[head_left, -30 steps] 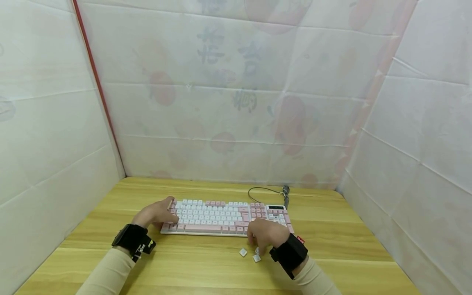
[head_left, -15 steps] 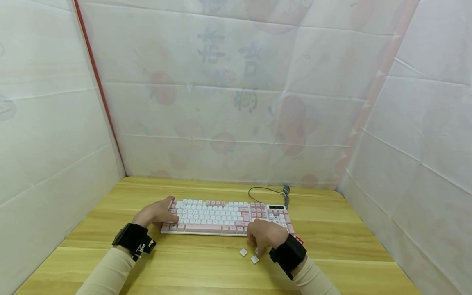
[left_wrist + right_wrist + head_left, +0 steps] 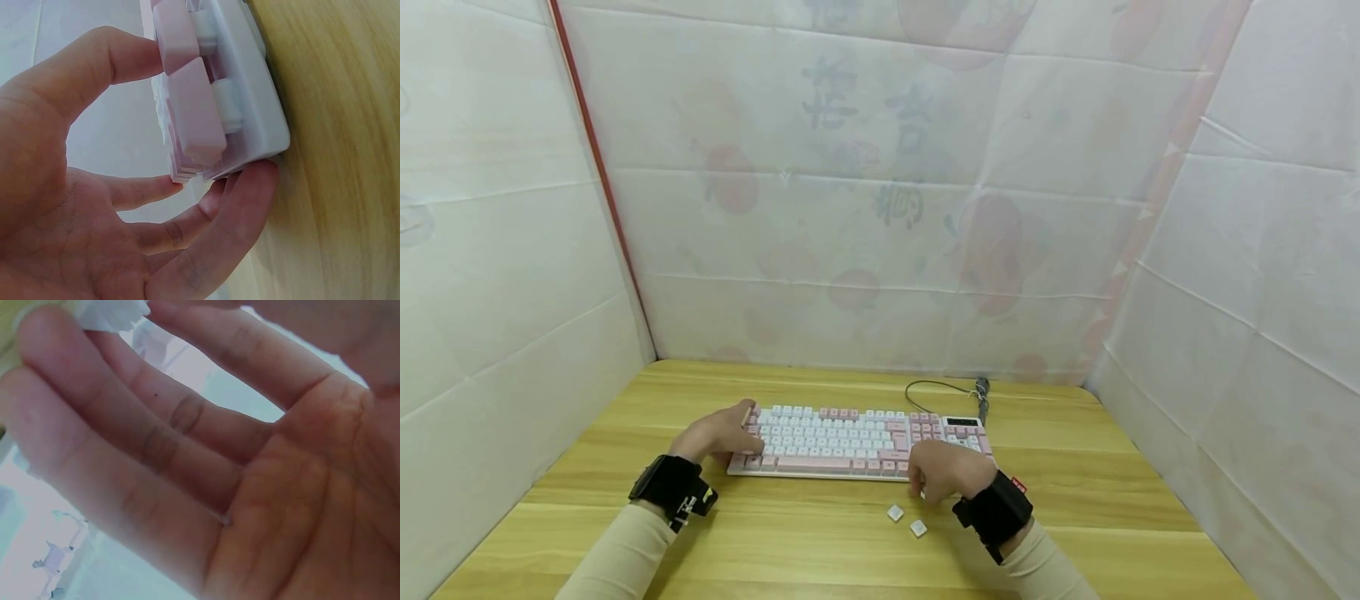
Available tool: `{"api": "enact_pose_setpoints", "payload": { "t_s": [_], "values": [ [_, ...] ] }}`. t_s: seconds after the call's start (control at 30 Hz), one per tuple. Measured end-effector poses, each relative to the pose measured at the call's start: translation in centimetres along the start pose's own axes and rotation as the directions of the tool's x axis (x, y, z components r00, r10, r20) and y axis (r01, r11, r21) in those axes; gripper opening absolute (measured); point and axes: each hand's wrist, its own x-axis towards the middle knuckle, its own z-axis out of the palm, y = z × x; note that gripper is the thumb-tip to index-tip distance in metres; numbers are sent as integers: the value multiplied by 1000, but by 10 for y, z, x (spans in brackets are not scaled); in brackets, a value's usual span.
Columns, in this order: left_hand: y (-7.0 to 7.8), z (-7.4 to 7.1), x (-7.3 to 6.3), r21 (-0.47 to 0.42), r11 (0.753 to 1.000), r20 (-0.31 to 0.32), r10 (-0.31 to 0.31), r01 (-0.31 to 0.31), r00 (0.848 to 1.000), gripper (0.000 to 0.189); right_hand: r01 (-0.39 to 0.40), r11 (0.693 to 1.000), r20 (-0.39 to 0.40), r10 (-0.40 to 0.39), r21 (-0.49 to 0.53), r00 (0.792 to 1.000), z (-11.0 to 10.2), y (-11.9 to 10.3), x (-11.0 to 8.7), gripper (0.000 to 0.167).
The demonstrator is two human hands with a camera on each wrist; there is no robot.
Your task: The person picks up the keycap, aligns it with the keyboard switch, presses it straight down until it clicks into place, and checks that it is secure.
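A pink and white keyboard [image 3: 820, 442] lies across the table. My left hand [image 3: 718, 433] grips its left end. In the left wrist view, the thumb of my left hand [image 3: 56, 206] presses a pink key on the keyboard [image 3: 197, 109], and the other fingers curl around its corner and edge. In front of the keyboard's right part, my right hand [image 3: 951, 468] pinches a small white keycap [image 3: 922, 495], mostly covered by the fingers. Part of that white keycap [image 3: 115, 312] shows at the fingertips of my right hand [image 3: 269, 481]. Two loose white keycaps [image 3: 895, 513] rest on the table below.
The keyboard's grey cable [image 3: 982, 400] is coiled and tied behind its right end. A red tag [image 3: 1018, 485] shows beside the right wrist strap. Printed white sheets [image 3: 850, 250] wall in the wooden table [image 3: 805, 550] at the back and sides.
My right hand has lifted a white keycap from the table and shifted slightly up and right. One loose keycap slid a little toward me earlier. The left hand has stayed put.
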Motion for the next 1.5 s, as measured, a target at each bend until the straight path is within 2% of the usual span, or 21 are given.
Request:
{"api": "enact_pose_setpoints", "payload": {
  "t_s": [0.27,0.53,0.67,1.07,1.3,1.4,1.5],
  "values": [
    [0,0,0,-11,1000,2,-3,3,1000,105,68,997,-52,-66,24,996,-12,8,-7,20],
    [0,0,0,-14,1000,5,7,-7,1000,103,153,988,-124,-151,6,981,-19,18,-7,16],
    [-1,1,-1,-18,1000,5,10,-10,1000,103,162,987,-140,-159,11,977,-22,21,-7,13],
    [-2,1,0,-13,1000,5,9,-9,1000,103,200,980,-209,-199,-16,957,-26,27,-9,25],
    [-2,1,0,-33,999,4,-5,5,1000,103,203,978,-208,-191,39,959,-28,33,-12,29],
    [-2,2,0,-23,1000,1,-4,4,1000,103,188,980,-211,-172,60,962,-29,36,-12,24],
    [-2,2,1,-11,1000,-2,-2,2,1000,102,172,983,-226,-155,58,962,-30,40,-12,9]
  ]
}}
